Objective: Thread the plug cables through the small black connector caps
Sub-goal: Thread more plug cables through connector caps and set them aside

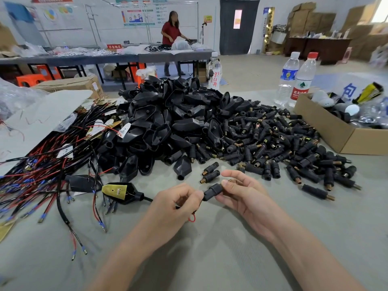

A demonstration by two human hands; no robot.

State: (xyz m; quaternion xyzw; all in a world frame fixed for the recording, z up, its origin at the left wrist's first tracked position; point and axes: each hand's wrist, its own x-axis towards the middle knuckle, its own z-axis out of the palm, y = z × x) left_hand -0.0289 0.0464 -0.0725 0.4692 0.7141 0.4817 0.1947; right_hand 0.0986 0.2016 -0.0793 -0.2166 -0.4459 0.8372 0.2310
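Head view
Left hand: near centre over the grey-green table, thumb and fingers pinched together on a black cable right at the mouth of the cap; a small red wire loop pokes out under the palm.
Right hand: just right of the left hand, thumb and fingers clamped on the small black connector cap, index finger stretched out above it.
Connector cap: held between both hands, lying roughly level, its narrow end toward the left hand.
Plug cable: a black cable runs left from the left hand to a black plug housing with a yellow plate, lying on the table.
Loose caps: two caps with brass ends lie just beyond the hands; a wide heap of them spreads to the far right.
Housing pile: a tall mound of black shells, far centre.
Wire bundle: red and black leads with blue ferrules, left.
Cardboard box: far right, two water bottles behind it.
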